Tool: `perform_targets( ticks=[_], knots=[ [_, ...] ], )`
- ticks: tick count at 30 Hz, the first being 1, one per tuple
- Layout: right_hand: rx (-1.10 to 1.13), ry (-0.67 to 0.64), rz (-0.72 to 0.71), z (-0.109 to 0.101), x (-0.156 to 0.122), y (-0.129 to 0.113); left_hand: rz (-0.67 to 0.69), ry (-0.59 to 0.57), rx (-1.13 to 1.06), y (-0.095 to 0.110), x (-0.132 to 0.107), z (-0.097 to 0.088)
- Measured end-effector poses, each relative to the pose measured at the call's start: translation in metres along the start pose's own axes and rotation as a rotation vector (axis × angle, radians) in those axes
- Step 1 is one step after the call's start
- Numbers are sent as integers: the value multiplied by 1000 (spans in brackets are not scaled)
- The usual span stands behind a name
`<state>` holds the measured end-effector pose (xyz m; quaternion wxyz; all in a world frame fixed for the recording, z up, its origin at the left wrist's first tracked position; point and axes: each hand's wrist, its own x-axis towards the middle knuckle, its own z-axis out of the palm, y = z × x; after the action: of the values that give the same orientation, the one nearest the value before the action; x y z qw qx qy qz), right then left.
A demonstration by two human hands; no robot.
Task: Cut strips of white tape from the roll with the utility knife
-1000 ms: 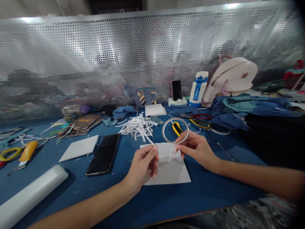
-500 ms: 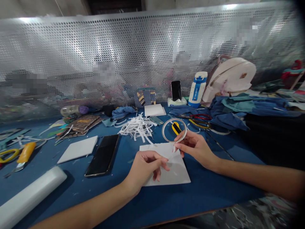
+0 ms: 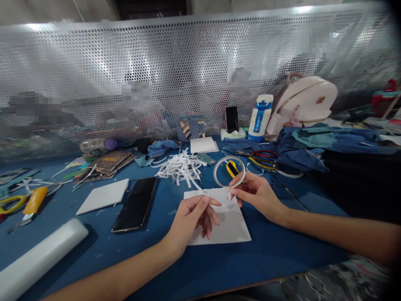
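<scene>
The left hand (image 3: pixel 194 217) lies low in the frame over the white sheet (image 3: pixel 233 228), at bottom centre of the blue worktop (image 3: pixel 282 246). Its fingers are loose and hold nothing, and the forefinger stretches right toward the tape's hanging end. A second ago it pinched a strip higher up; half a second ago its fingers were curled under. Just beyond, the right hand (image 3: pixel 255 193) has barely shifted. It pinches the rim of the tape (image 3: pixel 214 171), a thin ring held upright above the sheet's far edge, mid-frame. A yellow cutter (image 3: pixel 232 168) shows through the ring. A phone (image 3: pixel 136 204) lies to the left. Farther back are paper strips (image 3: pixel 180 167) and scissors (image 3: pixel 265 155).
</scene>
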<state>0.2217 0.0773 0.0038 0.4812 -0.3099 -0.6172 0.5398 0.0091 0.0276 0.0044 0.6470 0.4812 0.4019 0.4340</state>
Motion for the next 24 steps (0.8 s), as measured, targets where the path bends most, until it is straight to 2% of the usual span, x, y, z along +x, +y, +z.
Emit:
perform_targets(
  ticks=[9, 12, 14, 16, 20, 22, 24],
  knots=[
    [-7, -8, -6, 1, 1, 0, 99, 20, 228, 0, 2, -1],
    [-17, -5, 4, 0, 2, 1, 143, 28, 266, 5, 3, -5],
    [-17, -4, 6, 0, 2, 1, 190, 1, 379, 10, 4, -10],
    [-17, -5, 5, -1, 2, 1, 269, -79, 618, 12, 5, -15],
    [-19, 7, -4, -4, 3, 2, 410, -383, 1103, 10, 5, -20],
    [-31, 18, -7, -6, 4, 2, 427, -504, 1268, 7, 4, -20],
    [-40, 25, -10, -7, 5, 3, 439, -568, 1368, 6, 3, -19]
  ],
)
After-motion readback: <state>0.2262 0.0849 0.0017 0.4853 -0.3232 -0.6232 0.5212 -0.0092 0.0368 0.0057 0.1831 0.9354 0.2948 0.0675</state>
